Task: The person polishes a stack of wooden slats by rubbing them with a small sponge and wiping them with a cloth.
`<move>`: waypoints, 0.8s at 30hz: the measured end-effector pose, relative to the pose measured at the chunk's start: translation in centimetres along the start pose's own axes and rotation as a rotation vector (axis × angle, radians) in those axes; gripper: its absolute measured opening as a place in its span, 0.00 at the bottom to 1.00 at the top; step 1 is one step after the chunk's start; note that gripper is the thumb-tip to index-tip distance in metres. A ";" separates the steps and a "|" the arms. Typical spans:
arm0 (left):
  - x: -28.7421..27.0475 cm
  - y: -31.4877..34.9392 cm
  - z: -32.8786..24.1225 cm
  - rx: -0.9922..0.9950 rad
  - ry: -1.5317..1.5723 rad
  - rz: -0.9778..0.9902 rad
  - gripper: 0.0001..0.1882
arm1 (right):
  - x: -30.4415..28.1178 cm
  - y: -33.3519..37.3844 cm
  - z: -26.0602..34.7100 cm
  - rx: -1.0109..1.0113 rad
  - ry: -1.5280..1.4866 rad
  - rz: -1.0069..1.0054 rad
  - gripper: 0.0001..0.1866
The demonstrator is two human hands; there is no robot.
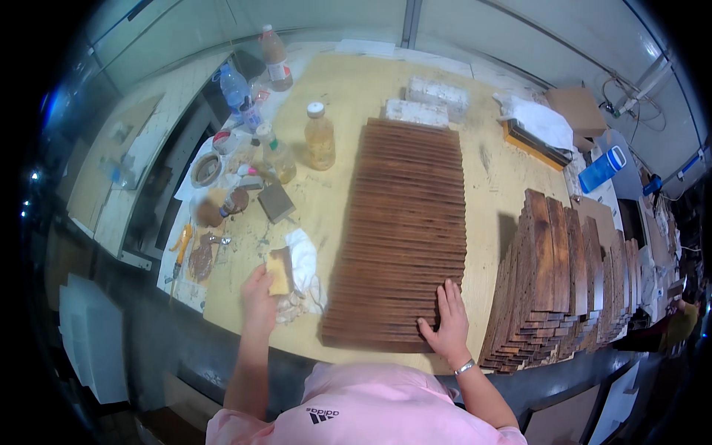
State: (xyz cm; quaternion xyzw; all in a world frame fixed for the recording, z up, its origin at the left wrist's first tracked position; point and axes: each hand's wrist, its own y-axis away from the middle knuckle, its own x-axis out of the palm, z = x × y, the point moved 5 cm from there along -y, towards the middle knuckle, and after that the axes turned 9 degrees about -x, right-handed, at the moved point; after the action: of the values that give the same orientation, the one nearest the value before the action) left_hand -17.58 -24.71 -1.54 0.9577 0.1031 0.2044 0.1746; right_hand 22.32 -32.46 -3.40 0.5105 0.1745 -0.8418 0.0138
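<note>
My left hand [258, 298] grips a yellow sponge [279, 273] with a brown-stained edge, held over the near left part of the table. Beside the sponge lies a crumpled white cloth [302, 259]. A long row of dark brown wooden strips [404, 237], packed side by side, covers the middle of the table. My right hand [448, 326] rests on the near right corner of these strips, its fingers spread and nothing in it.
Stacks of brown wooden pieces [549, 252] stand at the right. On the left are a capped bottle of yellowish liquid [320, 137], a grey block [277, 202], a tape roll [207, 170] and yellow-handled pliers [181, 241]. White blocks [415, 112] lie behind the strips; a blue bottle [601, 170] is far right.
</note>
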 end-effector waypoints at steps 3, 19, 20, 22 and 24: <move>-5.5 -1.5 -0.2 0.060 0.020 -0.204 0.16 | 0.2 -0.2 0.1 0.003 -0.015 0.036 0.48; -21.5 -3.5 -5.6 0.474 -0.680 -0.942 0.11 | 0.6 0.1 -0.4 -0.018 0.013 0.051 0.48; -23.2 -3.7 -5.7 0.479 -0.720 -0.967 0.12 | 0.7 0.0 -0.4 -0.021 0.000 0.060 0.48; -25.4 -3.7 -5.4 0.495 -0.826 -1.044 0.12 | 0.4 0.0 -0.3 -0.012 0.009 0.067 0.48; -27.2 -5.0 -5.7 0.524 -0.959 -1.123 0.10 | 0.5 0.1 -0.1 0.020 -0.008 0.080 0.47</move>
State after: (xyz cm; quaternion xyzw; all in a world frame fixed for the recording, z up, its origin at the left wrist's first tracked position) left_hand -44.95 -25.78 -8.24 0.7557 0.5304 -0.3815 0.0455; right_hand 22.20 -32.48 -3.94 0.5137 0.1456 -0.8444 0.0431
